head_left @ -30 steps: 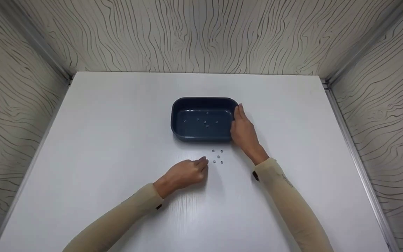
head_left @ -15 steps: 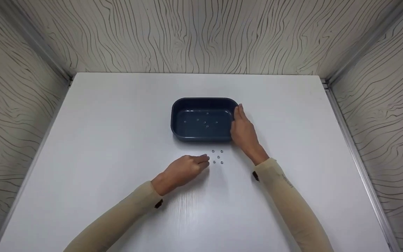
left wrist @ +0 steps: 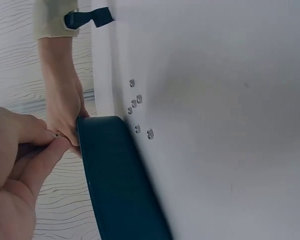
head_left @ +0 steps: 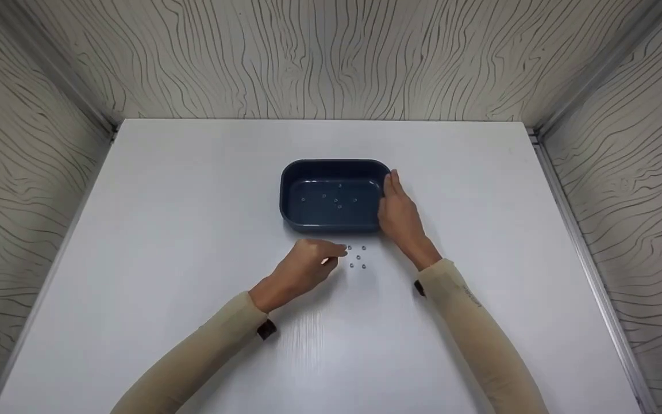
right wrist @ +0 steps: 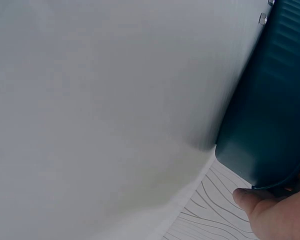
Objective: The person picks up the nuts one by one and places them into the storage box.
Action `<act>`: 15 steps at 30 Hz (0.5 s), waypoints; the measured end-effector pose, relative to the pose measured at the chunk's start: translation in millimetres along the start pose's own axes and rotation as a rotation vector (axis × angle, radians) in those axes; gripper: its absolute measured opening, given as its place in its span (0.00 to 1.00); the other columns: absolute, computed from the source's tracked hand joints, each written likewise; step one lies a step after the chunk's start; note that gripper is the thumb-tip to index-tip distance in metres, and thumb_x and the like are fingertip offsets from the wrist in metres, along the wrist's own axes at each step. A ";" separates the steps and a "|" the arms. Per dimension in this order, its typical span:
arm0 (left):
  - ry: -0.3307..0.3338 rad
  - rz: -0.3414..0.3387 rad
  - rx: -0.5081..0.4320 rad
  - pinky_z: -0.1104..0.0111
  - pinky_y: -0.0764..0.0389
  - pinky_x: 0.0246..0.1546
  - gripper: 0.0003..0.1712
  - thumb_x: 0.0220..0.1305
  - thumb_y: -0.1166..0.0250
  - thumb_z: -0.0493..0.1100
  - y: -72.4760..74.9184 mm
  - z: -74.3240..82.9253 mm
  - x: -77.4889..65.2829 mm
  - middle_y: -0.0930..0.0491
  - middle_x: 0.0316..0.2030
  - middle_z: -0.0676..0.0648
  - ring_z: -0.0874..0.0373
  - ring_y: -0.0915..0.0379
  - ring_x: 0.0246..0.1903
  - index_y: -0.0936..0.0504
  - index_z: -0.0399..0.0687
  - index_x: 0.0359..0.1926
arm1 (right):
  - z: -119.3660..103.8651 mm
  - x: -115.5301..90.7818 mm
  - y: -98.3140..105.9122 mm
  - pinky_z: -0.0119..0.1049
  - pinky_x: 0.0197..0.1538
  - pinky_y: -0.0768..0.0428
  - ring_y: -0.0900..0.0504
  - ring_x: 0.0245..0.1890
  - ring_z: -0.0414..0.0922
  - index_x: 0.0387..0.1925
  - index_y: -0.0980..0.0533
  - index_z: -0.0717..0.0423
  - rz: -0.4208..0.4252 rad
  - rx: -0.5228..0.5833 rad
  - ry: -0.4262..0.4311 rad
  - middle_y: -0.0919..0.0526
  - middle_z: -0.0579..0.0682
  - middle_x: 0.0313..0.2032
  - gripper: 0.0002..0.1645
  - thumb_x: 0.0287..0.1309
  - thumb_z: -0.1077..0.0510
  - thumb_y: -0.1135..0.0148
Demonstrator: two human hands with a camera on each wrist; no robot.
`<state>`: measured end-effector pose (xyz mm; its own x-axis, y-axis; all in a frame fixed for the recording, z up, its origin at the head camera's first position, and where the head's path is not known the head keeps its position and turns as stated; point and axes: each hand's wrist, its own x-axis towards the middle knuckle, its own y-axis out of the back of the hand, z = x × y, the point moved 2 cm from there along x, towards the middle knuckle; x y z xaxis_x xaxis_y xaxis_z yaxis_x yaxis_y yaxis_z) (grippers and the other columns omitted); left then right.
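Note:
My left hand [head_left: 301,267] is raised just in front of the basin. In the left wrist view its thumb and index finger pinch a small metal nut [left wrist: 56,135]. Several more nuts [head_left: 358,257] lie scattered on the table by those fingertips; in the left wrist view another nut [left wrist: 150,134] shows close to the basin wall. At the right end of the dark blue rectangular basin [head_left: 331,228], my right hand [head_left: 401,218] grips the rim, with fingers along the outside. Inside the basin, several nuts [head_left: 335,200] are spread over its floor.
The white table [head_left: 193,190] carries the basin near its middle. Patterned panels [head_left: 319,63] rise behind it and at both sides, with metal posts [head_left: 589,69] at the corners. Both forearms wear beige sleeves.
My left hand has lifted and moved slightly forward towards the basin, its fingertips now at the nearest loose nuts. The right hand and the basin stay where they were.

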<state>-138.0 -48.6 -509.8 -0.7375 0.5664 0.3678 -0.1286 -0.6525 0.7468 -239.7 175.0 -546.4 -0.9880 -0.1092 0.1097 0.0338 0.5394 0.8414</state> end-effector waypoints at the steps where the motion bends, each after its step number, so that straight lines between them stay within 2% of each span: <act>1: 0.031 0.007 -0.029 0.68 0.10 0.41 0.16 0.60 0.34 0.22 0.8 -1.6 1.1 0.07 0.42 0.45 0.58 0.10 0.41 0.07 0.40 0.42 | -0.1 -0.1 -0.1 0.52 0.77 0.28 0.36 0.79 0.60 0.79 0.46 0.73 0.003 -0.001 0.000 0.47 0.67 0.82 0.34 0.78 0.64 0.55; 7: 0.190 0.056 -0.129 0.73 0.14 0.35 0.17 0.60 0.34 0.24 6.8 -10.6 7.1 0.07 0.41 0.44 0.62 0.14 0.35 0.06 0.43 0.44 | -0.8 -0.7 -0.5 0.52 0.77 0.29 0.37 0.79 0.60 0.79 0.46 0.72 0.004 -0.011 -0.007 0.47 0.67 0.82 0.34 0.78 0.63 0.54; 12: 0.311 0.093 -0.196 0.71 0.12 0.37 0.13 0.63 0.33 0.27 10.9 -17.7 11.8 0.07 0.41 0.43 0.58 0.10 0.38 0.07 0.41 0.44 | -0.9 -0.6 0.2 0.52 0.78 0.30 0.37 0.79 0.60 0.79 0.46 0.72 0.008 -0.003 -0.004 0.47 0.66 0.82 0.35 0.78 0.63 0.53; 15: 0.359 0.120 -0.236 0.71 0.11 0.38 0.11 0.65 0.32 0.29 12.9 -21.7 15.3 0.07 0.41 0.43 0.55 0.09 0.39 0.07 0.41 0.43 | -0.8 -0.2 0.2 0.53 0.79 0.31 0.38 0.80 0.60 0.79 0.46 0.72 0.004 0.003 -0.006 0.47 0.66 0.82 0.35 0.78 0.63 0.54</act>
<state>-165.3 -59.3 -506.5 -0.9345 0.2962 0.1976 -0.1450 -0.8235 0.5485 -239.3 174.5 -545.9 -0.9887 -0.1019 0.1102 0.0377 0.5422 0.8394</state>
